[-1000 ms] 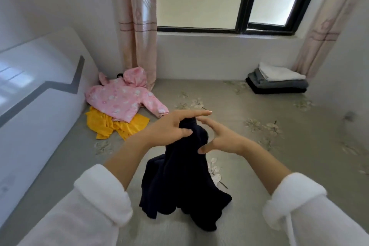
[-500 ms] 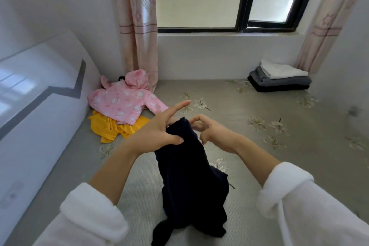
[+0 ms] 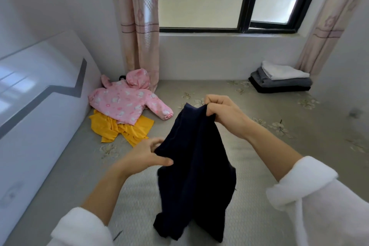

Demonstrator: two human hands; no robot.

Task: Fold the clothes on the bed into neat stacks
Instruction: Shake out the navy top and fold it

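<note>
- Head view: the right hand (image 3: 223,112) grips the top edge of a dark navy garment (image 3: 195,168), fingers curled over a bunched fold, and holds it up above the bed (image 3: 259,166).
- The left hand (image 3: 143,156) pinches the garment's left edge lower down, thumb on the near side and fingers tucked behind the cloth.
- The garment hangs limp between the two hands, its lower part trailing toward the mattress near the bottom of the view.
- It looks soft and floppy, light enough for two pinches, with no stiffness to keep a shape; it will likely sag and twist unless spread flat.
- Best holds, I judge, are the two corners of one hem or the shoulders, hands well apart, so the cloth opens out.
- A pink jacket (image 3: 127,102) lies partly on a yellow garment (image 3: 119,130) near the headboard (image 3: 40,90), still unfolded.
- A folded stack (image 3: 281,80) of white, grey and black sits at the far right corner under the window.
</note>
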